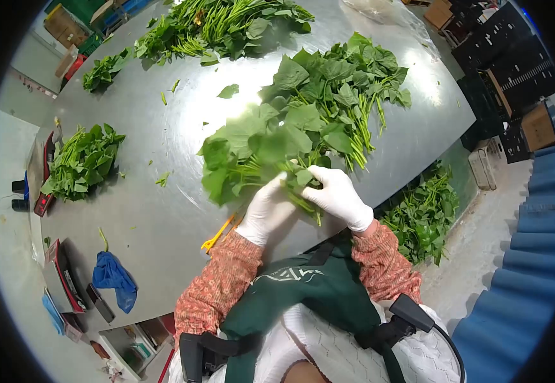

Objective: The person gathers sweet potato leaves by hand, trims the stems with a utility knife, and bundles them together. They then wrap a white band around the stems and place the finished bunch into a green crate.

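Both my hands wear white gloves and meet at a bunch of leafy greens [252, 143] near the table's front edge. My left hand [268, 207] is closed around the stems, with the broad leaves spreading up and to the left. My right hand [340, 195] is closed at the stem ends, thumb and fingers pinched at a stem and small leaf; the fingertips are partly hidden. Just past the hands lies a larger pile of leafy greens [348, 96]. Left of my left wrist, a yellow tool [219, 235] lies on the table.
The metal table [162, 223] carries more greens [226, 29] at the far side and a bunch [86, 163] at left. A blue cloth [114, 279] lies at the left front. Below the right edge are more greens [424, 214]. Black crates [514, 70] stand at right.
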### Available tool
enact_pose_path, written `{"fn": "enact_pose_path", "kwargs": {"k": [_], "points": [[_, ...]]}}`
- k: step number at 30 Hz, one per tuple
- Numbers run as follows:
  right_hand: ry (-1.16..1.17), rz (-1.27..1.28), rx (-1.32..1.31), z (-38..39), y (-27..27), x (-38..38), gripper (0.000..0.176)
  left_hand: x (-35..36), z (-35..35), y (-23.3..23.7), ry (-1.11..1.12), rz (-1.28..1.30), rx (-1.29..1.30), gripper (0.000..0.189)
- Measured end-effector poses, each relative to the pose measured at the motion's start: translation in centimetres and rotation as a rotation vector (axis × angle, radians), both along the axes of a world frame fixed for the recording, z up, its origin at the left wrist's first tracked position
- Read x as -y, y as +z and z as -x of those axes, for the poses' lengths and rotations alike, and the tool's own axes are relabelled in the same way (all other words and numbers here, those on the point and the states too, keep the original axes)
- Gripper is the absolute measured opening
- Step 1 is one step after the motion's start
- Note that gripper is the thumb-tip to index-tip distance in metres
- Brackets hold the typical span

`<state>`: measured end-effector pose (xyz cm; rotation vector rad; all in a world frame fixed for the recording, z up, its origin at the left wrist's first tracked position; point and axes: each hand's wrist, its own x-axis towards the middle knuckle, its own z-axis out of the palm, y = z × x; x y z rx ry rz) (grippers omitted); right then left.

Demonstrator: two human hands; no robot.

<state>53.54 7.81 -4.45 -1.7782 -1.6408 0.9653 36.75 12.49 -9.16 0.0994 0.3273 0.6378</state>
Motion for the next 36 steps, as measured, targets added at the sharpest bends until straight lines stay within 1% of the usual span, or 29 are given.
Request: {"fn": "enact_pose_path", "kwargs": {"k": [1,4,5,6,8,9,11,12,14,15,16,17,18,20,21,22,23,25,26,27,28,29,30,31,32,33,34,35,36], "points": [[-0.007,0.042,-0.028,-0.2,-0.5,-0.1,0.030,0.0,0.2,0.0,-0.016,-0.012,0.013,0.051],[-0.230,-0.154,-0.500,0.6,-1.5,0.3,0.024,-0.5,0.9,0.5,-0.039,0.042,0.215,0.042],[-0.309,-0.046,-0.622,0.6,-0.1,0.6,0.023,-0.5,0.8,0.5,-0.013,0.134,0.241,0.046],[-0.322,-0.096,-0.689,0.4,-0.6,0.5,0.027,-0.3,0.7,0.7,-0.009,0.107,0.221,0.046],[-0.409,-0.015,-0.831,0.6,0.5,0.8,0.028,-0.1,0.3,1.4,-0.005,0.051,0.183,0.046],[-0.387,-0.043,-0.856,0.6,0.3,0.8,0.028,0.1,0.2,1.2,-0.005,0.096,0.168,0.044],[-0.345,-0.099,-0.902,0.6,-0.5,0.9,0.029,0.5,-0.2,0.4,0.007,0.069,0.067,0.047],[-0.326,-0.075,-0.917,0.3,-1.0,1.0,0.029,0.6,-0.4,0.1,0.015,0.054,0.017,0.048],[-0.280,-0.024,-0.947,-0.1,-1.5,1.4,0.028,0.2,-0.4,-0.1,-0.029,0.135,0.074,0.042],[-0.277,0.021,-1.005,0.0,-1.0,1.6,0.020,0.0,-0.3,-0.2,-0.050,0.157,0.077,0.041],[-0.290,-0.001,-1.035,0.5,-0.7,1.7,0.020,-0.1,-0.1,-0.2,-0.070,0.179,0.080,0.040],[-0.305,-0.024,-1.065,0.9,-0.6,1.7,0.020,0.0,-0.4,0.3,-0.043,0.189,0.081,0.032],[-0.323,-0.048,-1.094,1.1,-0.3,1.8,0.021,0.0,-0.5,0.3,-0.029,0.152,0.065,0.027],[-0.264,-0.058,-1.019,1.2,0.9,2.0,0.017,0.0,-0.8,0.7,-0.004,0.078,0.036,0.019],[-0.241,-0.068,-0.974,1.4,1.1,2.2,0.016,0.0,-1.0,1.2,0.029,-0.021,-0.066,0.013],[-0.220,-0.078,-0.930,1.6,1.5,2.5,0.015,0.2,-1.1,2.0,0.048,-0.073,-0.128,0.012],[-0.248,-0.072,-0.881,1.7,2.4,2.9,0.013,0.4,-1.3,3.2,0.066,-0.125,-0.190,0.011],[-0.286,-0.063,-0.815,1.3,3.8,3.8,0.016,0.7,-2.0,5.0,0.134,-0.250,-0.260,0.010],[-0.303,-0.057,-0.781,1.0,4.1,4.5,0.018,0.3,-1.9,4.7,0.161,-0.211,-0.234,0.010],[-0.357,-0.127,-0.859,0.5,3.6,5.4,0.019,-0.6,-1.6,4.0,0.189,-0.173,-0.207,0.011],[-0.429,-0.115,-0.862,-0.3,4.4,6.5,0.020,-1.5,-1.1,3.7,0.218,-0.136,-0.180,0.012],[-0.516,-0.019,-0.928,-1.5,6.2,7.5,0.019,-2.7,0.1,4.0,0.282,-0.134,-0.200,0.011],[-0.625,-0.074,-0.796,-2.6,6.5,8.2,0.021,-3.9,1.3,4.3,0.345,-0.133,-0.222,0.016],[-0.586,-0.173,-0.824,-4.3,6.0,9.6,0.022,-4.8,2.5,3.6,0.338,-0.150,-0.148,0.017],[-0.530,-0.203,-0.708,-6.7,5.5,10.6,0.022,-5.2,3.4,2.8,0.333,-0.162,-0.076,0.018],[-0.531,-0.099,-0.616,-8.5,5.7,11.3,0.025,-4.9,3.9,3.1,0.326,-0.144,-0.119,0.022],[-0.556,0.147,-0.345,-10.2,6.1,11.8,0.035,-4.7,4.0,3.5,0.294,-0.157,-0.118,0.022],[-0.345,0.036,0.233,-11.6,4.6,12.9,0.043,-4.4,3.7,3.9,0.260,-0.170,-0.114,0.022],[-0.113,-0.082,0.803,-11.4,4.1,12.9,0.053,-4.1,3.4,4.1,0.225,-0.185,-0.107,0.022]]}}
